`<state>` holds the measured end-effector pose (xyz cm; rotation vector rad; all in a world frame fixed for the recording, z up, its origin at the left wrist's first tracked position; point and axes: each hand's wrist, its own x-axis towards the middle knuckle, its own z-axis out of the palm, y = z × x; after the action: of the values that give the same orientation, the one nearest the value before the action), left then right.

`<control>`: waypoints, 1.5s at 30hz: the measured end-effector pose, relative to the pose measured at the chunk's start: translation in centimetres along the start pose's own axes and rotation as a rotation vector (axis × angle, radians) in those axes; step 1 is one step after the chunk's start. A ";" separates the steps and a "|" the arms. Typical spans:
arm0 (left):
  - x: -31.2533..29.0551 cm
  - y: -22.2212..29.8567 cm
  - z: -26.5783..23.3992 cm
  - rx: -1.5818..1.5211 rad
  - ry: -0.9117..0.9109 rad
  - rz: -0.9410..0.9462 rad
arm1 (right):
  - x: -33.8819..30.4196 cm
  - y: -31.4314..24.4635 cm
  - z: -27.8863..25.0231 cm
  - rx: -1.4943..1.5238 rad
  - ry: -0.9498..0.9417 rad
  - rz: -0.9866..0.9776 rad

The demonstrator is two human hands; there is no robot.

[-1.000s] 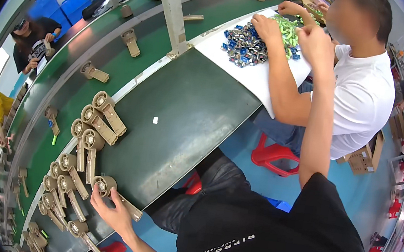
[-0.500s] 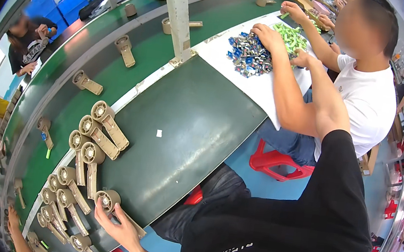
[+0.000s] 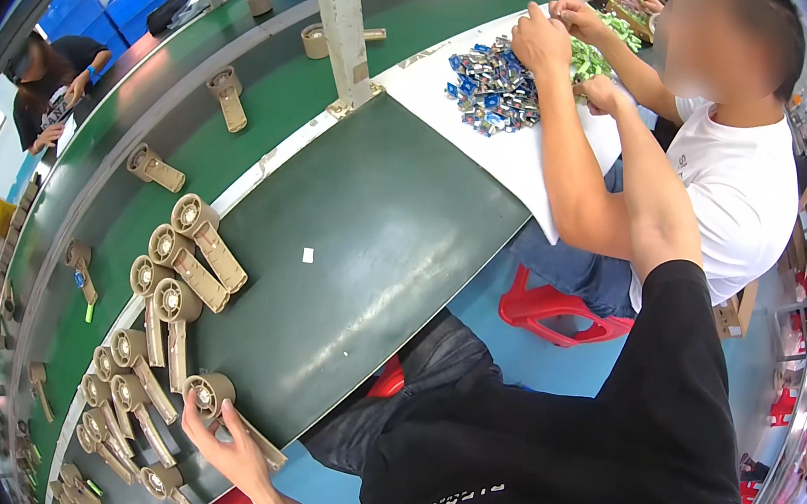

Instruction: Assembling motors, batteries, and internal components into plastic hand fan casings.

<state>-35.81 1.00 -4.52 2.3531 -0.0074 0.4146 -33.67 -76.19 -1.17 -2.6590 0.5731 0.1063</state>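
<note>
The left hand (image 3: 234,445) is half curled around 1 beige fan housing (image 3: 209,392), thumb on 1 side of its round head and fingers on the other; that spread likely steadies the head while the handle points toward the near edge of the dark table (image 3: 375,238). Just beyond this hand lie 4 more housings (image 3: 178,299), heads away from the body, perhaps to leave the handles within reach. Left of it is an overlapping group (image 3: 128,392), at least 7, too crowded for an exact count. The right hand (image 3: 599,94) stretches forward to the bright green pieces (image 3: 588,61), fingers bent; whether it has hold of any, I cannot tell. Left of it sits 1 heap of blue-and-silver parts (image 3: 492,90), uncountable, on 1 white sheet (image 3: 547,194) that probably keeps them together. A co-worker's 2 hands (image 3: 542,42) are just beyond.
</note>
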 end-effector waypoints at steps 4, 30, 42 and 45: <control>0.1 -0.2 0.0 -0.047 -0.034 -0.011 | 0.9 -0.6 -2.9 -0.420 0.012 0.241; 1.6 4.3 4.0 -0.307 -0.057 0.076 | -6.3 -33.9 12.7 0.439 0.248 -0.256; 3.6 -0.3 -4.0 0.131 -0.103 0.043 | -8.3 -38.0 15.2 0.906 0.074 -0.440; 7.9 0.4 -5.7 0.305 -0.134 0.185 | -7.8 -37.9 16.0 0.924 0.076 -0.448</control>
<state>-30.02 5.46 1.94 2.6889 -0.2424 0.3673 -25.09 -35.19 0.00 -1.8165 -0.0021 -0.3171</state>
